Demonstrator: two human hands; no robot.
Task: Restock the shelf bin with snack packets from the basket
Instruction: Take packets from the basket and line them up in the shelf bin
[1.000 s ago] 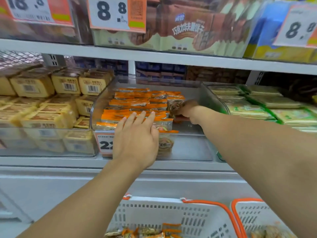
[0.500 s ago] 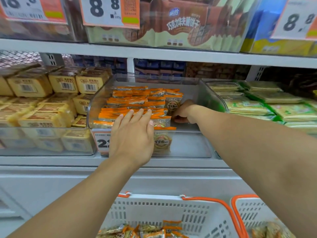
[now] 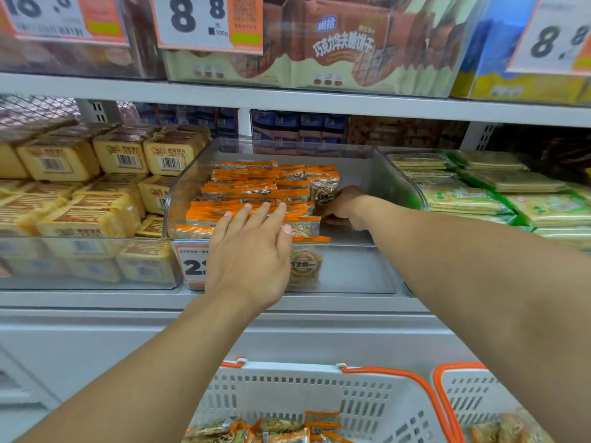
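1. Fingers. The left hand (image 3: 252,251) lies flat, fingers (image 3: 260,215) straight and slightly spread, resting on top of the upright rows of orange-edged snack packets (image 3: 243,193) near the front edge of the clear shelf bin (image 3: 367,270). The right hand (image 3: 343,207) reaches in beside the right end of the rows; its fingers are curled downward, but whether they pinch a packet cannot be told, since the fingertips are hidden.
2. Packets in the bin. Several rows fill the left and middle of the bin from its back wall toward the front. One packet (image 3: 303,265) stands against the front wall, just right of the price tag (image 3: 192,266).
3. Bare part of the bin. The strip of floor along the right wall, from front corner to back corner, carries no packets.
4. Supply. The white basket with orange rim (image 3: 319,398) stands below the shelf; more orange-edged packets (image 3: 287,431) lie in it. A second basket (image 3: 463,401) at the right holds other packets.
5. Progress, as judged. The restocking appears well advanced but unfinished: the right-hand strip is left to fill, and stock remains in the basket.
6. Neighbours. Yellow cake packs (image 3: 96,199) fill the bin to the left; green-edged packs (image 3: 479,193) the one to the right.
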